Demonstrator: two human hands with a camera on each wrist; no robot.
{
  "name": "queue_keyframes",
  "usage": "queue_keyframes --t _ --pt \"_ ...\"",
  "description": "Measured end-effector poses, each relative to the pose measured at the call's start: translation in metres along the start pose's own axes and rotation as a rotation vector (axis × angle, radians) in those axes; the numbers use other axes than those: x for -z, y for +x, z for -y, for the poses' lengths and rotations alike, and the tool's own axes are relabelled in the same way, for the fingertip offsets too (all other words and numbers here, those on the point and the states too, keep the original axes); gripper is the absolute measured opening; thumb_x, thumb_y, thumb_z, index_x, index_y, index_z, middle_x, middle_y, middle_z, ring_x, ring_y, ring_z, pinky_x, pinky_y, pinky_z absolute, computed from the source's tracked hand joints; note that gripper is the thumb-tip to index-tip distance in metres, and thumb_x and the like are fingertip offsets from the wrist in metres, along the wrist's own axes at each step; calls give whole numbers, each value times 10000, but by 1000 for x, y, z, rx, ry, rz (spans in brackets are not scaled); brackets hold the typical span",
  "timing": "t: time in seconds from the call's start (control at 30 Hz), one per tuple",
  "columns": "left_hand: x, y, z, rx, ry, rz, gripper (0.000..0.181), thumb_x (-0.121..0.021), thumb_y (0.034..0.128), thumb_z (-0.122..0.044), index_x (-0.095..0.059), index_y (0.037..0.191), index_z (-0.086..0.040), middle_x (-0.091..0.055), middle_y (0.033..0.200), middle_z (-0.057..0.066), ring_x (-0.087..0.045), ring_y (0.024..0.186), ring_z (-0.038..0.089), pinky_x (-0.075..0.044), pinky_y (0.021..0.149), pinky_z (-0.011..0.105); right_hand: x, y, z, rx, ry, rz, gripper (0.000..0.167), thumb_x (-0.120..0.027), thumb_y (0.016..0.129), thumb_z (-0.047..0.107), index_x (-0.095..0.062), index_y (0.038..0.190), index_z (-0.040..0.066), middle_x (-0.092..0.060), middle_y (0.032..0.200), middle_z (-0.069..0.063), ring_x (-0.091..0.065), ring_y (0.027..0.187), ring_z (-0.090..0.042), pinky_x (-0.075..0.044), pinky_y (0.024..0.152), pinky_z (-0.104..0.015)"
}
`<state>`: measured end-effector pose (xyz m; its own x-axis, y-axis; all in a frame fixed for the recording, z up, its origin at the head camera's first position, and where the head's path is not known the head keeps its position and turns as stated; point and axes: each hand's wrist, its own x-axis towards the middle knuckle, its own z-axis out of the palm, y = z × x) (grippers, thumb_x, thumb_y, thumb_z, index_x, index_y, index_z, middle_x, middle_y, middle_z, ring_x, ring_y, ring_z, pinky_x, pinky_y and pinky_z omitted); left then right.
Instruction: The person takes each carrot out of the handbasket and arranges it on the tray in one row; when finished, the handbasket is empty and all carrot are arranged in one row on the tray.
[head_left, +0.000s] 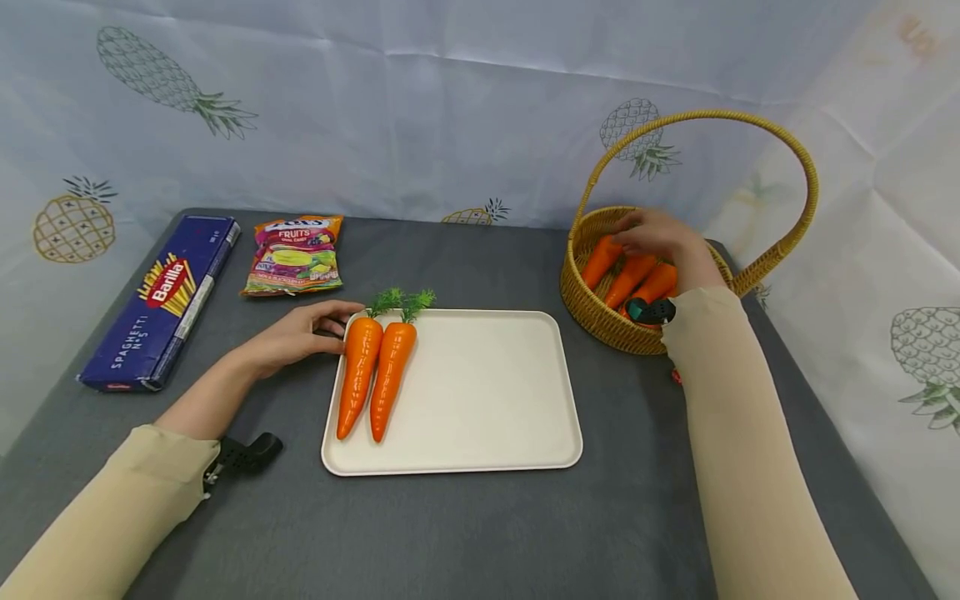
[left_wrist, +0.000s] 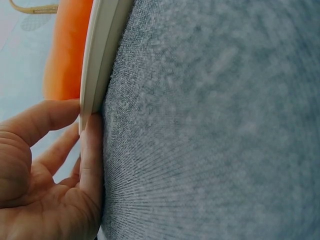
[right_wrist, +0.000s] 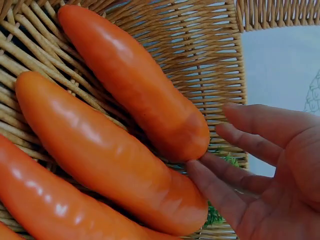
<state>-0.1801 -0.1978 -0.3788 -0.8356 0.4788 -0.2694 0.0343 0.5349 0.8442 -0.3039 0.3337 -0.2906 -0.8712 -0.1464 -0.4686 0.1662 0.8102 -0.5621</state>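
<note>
1. Grey table [head_left: 450,533]; pineapple-print cloth [head_left: 360,125] hangs behind.
2. Left hand [head_left: 302,337] pinches the tray [head_left: 487,392] by its left edge; two carrots [head_left: 390,375] lie on it.
3. Right hand [head_left: 658,233], fingers loosely extended, touches more carrots [head_left: 632,279] in the basket [head_left: 588,310].

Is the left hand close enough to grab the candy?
Probably yes: the candy lies just beyond the left hand with nothing between them, but that hand would first have to let go of the tray.
</note>
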Motion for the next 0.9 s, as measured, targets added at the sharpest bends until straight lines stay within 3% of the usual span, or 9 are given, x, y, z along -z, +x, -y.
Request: queue_keyframes --t 0.37,0.67,0.77,0.9 --pt "0 1 0 0 -9 5 645 -634 946 -164 -360 1518 -45 -439 1464 204 -495 1074 184 -484 821 170 -13 -2 0 5 -44 79 728 -481 1021 335 -91 1602 135 -153 1635 -194 -309 1428 -412 -287 1170 -587" --pt "0 1 -1 2 -3 3 645 -635 946 -165 -360 1518 -45 -428 1489 207 -499 1080 186 -484 823 166 -13 1 1 12 -77 100 755 -480 1021 336 -50 1606 132 -89 1653 -196 -313 1416 -410 -278 1167 -605" --pt "0 1 0 3 -10 5 646 -634 948 -167 -357 1520 -50 -427 1490 204 -500 1070 173 -487 824 170 -13 3 1 19 -89 97 769 -503 1013 347 -62 1605 133 -112 1644 -192 -421 1323 -389 -319 1145 -587" --pt "0 1 1 2 -15 5 646 -633 948 -164 -357 1520 -47 -428 1486 205 -500 1062 168 -488 823 172 -15 4 3 -15 -66 87 814 -542 994 405 -58 1605 171 -190 1616 -174 -651 1004 -375 -465 1011 -510"
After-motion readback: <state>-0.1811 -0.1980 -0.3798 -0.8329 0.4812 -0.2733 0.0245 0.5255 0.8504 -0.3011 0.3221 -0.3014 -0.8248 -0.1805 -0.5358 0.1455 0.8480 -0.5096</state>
